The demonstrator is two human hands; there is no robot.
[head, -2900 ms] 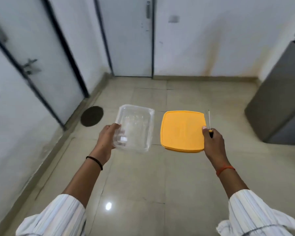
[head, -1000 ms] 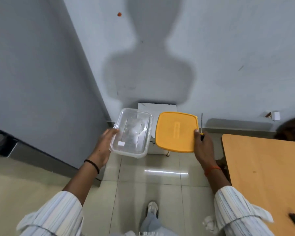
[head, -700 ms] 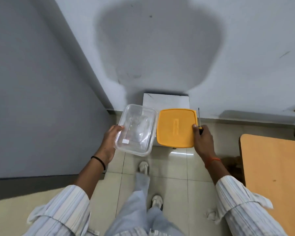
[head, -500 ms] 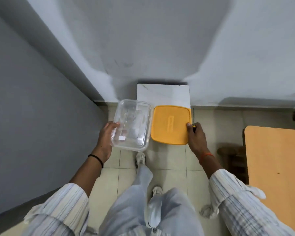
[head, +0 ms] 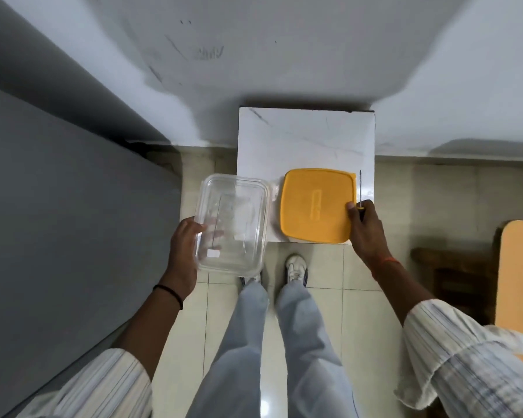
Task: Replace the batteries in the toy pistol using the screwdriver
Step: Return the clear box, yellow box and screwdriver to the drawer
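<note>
The left hand (head: 183,251) grips the clear rectangular plastic container (head: 231,221) by its near-left wall, off the left edge of the small white marble-topped table (head: 305,140). The right hand (head: 364,229) pinches the orange square plastic lid (head: 316,205) together with the thin black-shafted screwdriver (head: 360,191), over the table's near-right corner. No toy pistol is visible. Lower both level onto the tabletop, then release the lid before the screwdriver so that neither slides off the near edge.

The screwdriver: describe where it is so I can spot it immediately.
Find the white marble-topped table against the wall. The right hand at its right edge holds an orange lid. The screwdriver is the thin dark shaft sticking up beside that lid.
</note>
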